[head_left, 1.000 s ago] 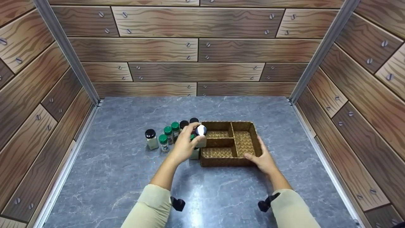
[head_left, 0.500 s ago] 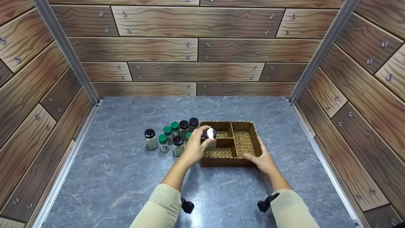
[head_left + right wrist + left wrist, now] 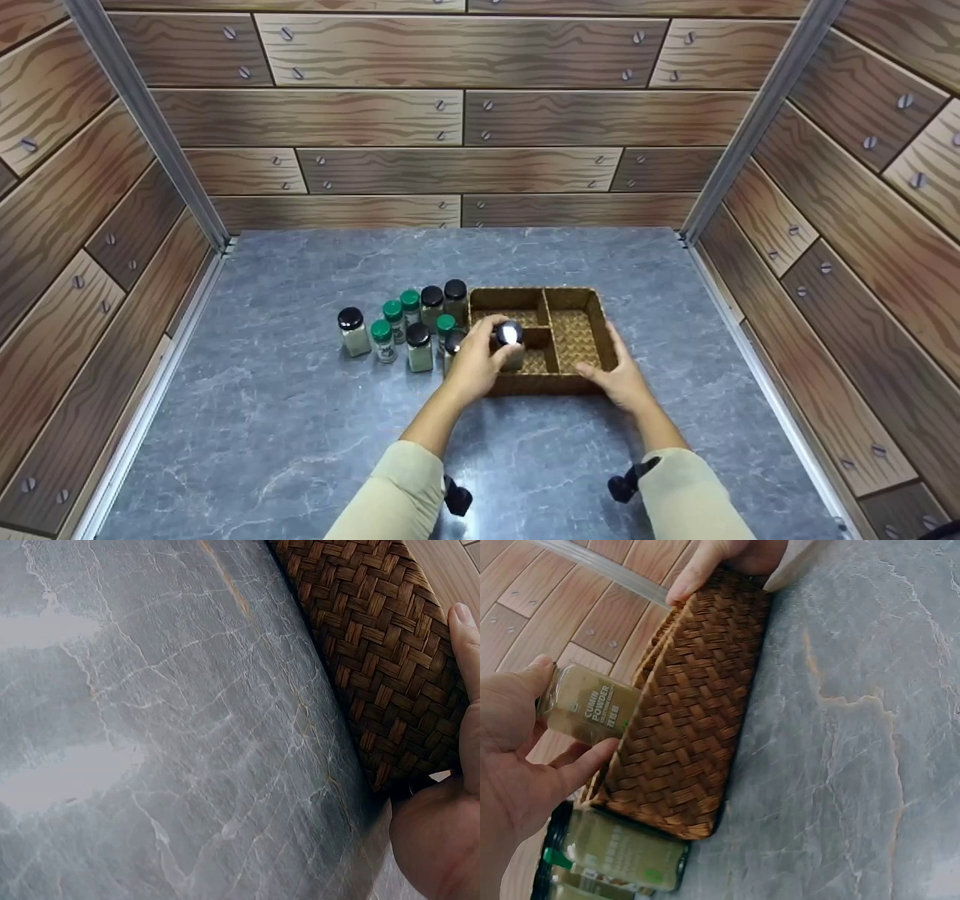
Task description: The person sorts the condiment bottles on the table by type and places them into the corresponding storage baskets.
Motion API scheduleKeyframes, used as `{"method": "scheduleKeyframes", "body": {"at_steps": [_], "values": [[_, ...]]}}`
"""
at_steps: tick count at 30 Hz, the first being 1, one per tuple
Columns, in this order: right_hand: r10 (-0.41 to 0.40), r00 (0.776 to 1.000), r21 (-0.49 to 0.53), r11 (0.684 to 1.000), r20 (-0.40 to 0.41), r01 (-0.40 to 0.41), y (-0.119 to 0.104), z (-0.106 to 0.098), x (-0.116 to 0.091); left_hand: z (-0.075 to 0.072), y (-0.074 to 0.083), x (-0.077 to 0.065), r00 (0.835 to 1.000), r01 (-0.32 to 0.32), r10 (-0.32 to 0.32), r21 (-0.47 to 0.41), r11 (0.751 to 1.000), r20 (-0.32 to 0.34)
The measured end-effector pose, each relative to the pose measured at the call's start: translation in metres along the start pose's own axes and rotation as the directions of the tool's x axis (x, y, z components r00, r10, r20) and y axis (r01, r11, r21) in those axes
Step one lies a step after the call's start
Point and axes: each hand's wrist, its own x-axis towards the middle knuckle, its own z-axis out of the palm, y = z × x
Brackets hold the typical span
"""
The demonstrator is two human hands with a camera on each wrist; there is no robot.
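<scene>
My left hand holds a clear spice jar with a black cap between thumb and fingers. "Cumin powder" is printed on this jar in the left wrist view, where its lower end is partly behind the basket rim. The jar is over the front-left compartment of a brown woven basket with three compartments. At the basket's front-right corner, my right hand grips the wall, thumb over the front rim and fingers along the right side. The right wrist view shows part of that hand against the weave.
Left of the basket stand several spice jars, among them a black-capped jar and a green-capped jar. Another black-capped jar is farthest left. Wood-patterned walls enclose the grey marbled tabletop.
My left hand has carried the cumin jar right and towards me, from the basket's left edge to over the front-left compartment. The right hand keeps its grip on the corner.
</scene>
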Motion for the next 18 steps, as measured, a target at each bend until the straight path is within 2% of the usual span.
{"method": "scheduleKeyframes", "body": {"at_steps": [11,18], "values": [[-0.010,1.000,0.005,1.000,-0.005,0.010,0.000,-0.002,0.000,0.016,-0.006,0.006,0.999,0.018,-0.017,-0.024,1.000,0.037],[0.011,1.000,0.005,1.000,-0.004,-0.011,0.000,0.000,-0.001,0.027,-0.013,0.010,1.000,-0.006,0.007,-0.013,1.000,0.026]]}}
